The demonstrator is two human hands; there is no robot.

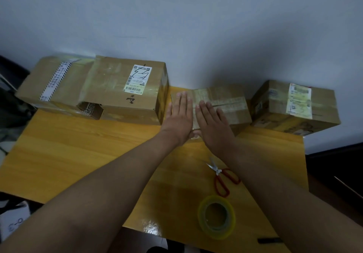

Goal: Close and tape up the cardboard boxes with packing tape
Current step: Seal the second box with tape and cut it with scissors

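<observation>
1. Left hand [179, 115] and right hand [212, 123] lie spread flat, pressing the small box [225, 103].
2. Bare table [78, 154] opens leftward.
3. Four boxes, one tape roll [216, 216] and scissors [223, 177] behind the right hand.

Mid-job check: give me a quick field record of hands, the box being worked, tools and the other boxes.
left hand: flat, pressing the small box top
right hand: flat, pressing beside it
small box: flaps closed, tape on top
tape roll: on the table, near edge, unheld
red scissors: on the table, beyond the roll
other boxes: labelled box left, another box right
</observation>
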